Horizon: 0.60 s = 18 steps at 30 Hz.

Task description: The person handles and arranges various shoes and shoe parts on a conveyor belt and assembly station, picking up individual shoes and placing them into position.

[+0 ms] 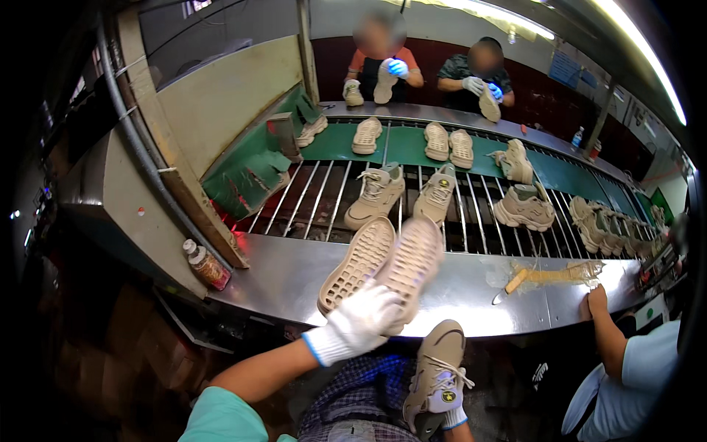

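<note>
My left hand, in a white knit glove with a blue cuff, is closed on the heel end of a beige shoe sole, which is blurred by motion. Beside it, a second beige sole with the same grid of hollows leans over the metal ledge, partly behind my glove. Low in front of me, my right hand holds a beige lace-up sneaker upper, toe pointing away. Most of that hand's fingers are hidden behind the shoe.
Beyond the steel ledge, a roller conveyor carries beige sneakers and soles on a green belt. A knife lies at right, a bottle at left. Two people work opposite; another person's arm rests at right.
</note>
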{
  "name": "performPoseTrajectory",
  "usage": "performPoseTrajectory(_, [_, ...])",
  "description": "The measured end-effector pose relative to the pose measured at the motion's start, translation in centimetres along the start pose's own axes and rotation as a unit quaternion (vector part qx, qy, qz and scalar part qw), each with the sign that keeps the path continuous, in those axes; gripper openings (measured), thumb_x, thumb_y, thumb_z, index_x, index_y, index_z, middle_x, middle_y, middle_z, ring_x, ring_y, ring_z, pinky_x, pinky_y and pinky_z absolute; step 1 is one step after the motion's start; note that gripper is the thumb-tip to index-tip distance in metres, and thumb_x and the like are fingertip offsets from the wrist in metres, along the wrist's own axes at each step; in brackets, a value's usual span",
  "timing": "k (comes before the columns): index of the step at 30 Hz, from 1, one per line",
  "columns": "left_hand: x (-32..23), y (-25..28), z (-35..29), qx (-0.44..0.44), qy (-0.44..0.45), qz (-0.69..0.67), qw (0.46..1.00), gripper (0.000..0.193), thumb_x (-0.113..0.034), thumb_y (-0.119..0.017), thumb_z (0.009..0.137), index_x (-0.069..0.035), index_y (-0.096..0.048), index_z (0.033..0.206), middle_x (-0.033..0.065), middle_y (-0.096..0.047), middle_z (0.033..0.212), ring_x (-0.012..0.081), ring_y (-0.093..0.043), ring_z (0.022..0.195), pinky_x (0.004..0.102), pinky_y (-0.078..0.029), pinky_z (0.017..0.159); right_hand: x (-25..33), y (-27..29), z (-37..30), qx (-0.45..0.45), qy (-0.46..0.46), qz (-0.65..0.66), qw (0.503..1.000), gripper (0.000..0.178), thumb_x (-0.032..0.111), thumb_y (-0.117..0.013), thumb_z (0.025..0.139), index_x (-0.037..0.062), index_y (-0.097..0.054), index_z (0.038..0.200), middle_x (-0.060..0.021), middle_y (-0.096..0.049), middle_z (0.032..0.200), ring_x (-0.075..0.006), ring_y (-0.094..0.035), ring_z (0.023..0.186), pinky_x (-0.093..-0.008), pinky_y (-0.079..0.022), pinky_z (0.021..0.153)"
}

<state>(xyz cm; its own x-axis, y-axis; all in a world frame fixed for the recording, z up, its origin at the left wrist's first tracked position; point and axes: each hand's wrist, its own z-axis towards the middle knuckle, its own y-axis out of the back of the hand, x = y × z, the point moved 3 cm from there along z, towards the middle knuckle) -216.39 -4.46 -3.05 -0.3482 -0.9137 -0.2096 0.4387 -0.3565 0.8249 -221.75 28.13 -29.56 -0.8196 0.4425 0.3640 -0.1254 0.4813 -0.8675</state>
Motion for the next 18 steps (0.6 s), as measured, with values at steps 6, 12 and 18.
performPoseTrajectory(6, [1.2, -1.3, -0.7, 0.164, 0.105, 0.110, 0.975, 0.100, -0.044, -0.087, 0.076, -0.008, -0.044, 0.159, 0.0197, -0.041, 0.165, 0.0436, -0.043, 0.149, 0.0654, -0.037, 0.119, 1.0, 1.8, -1.3, -0.036, 0.060, 0.015, 0.997, 0.080, 0.070, -0.050, 0.105, 0.0062, -0.054, 0.154, -0.0174, -0.066, 0.144, -0.0346, -0.067, 0.124, -0.0485, -0.056, 0.107])
performPoseTrajectory(12, [7.1, 1.9, -10.6, 0.024, 0.153, 0.161, 0.975, 0.066, -0.031, -0.088, 0.077, -0.002, -0.062, 0.130, 0.0186, -0.066, 0.126, 0.0413, -0.063, 0.118, 0.0508, -0.050, 0.108, -0.6, 1.4, -1.9, -0.024, 0.057, 0.068, 0.996, 0.076, 0.065, -0.051, 0.107, 0.0056, -0.054, 0.154, -0.0181, -0.065, 0.144, -0.0349, -0.066, 0.124, -0.0491, -0.055, 0.108])
performPoseTrajectory(18, [6.1, 2.8, -11.8, -0.052, 0.313, 0.196, 0.928, 0.067, -0.020, -0.084, 0.078, 0.002, -0.062, 0.137, 0.0254, -0.063, 0.136, 0.0452, -0.060, 0.126, 0.0576, -0.043, 0.117, -1.7, 2.0, -1.5, -0.023, 0.030, 0.082, 0.996, 0.069, 0.060, -0.049, 0.110, 0.0041, -0.055, 0.151, -0.0170, -0.069, 0.139, -0.0326, -0.069, 0.119, -0.0468, -0.058, 0.104])
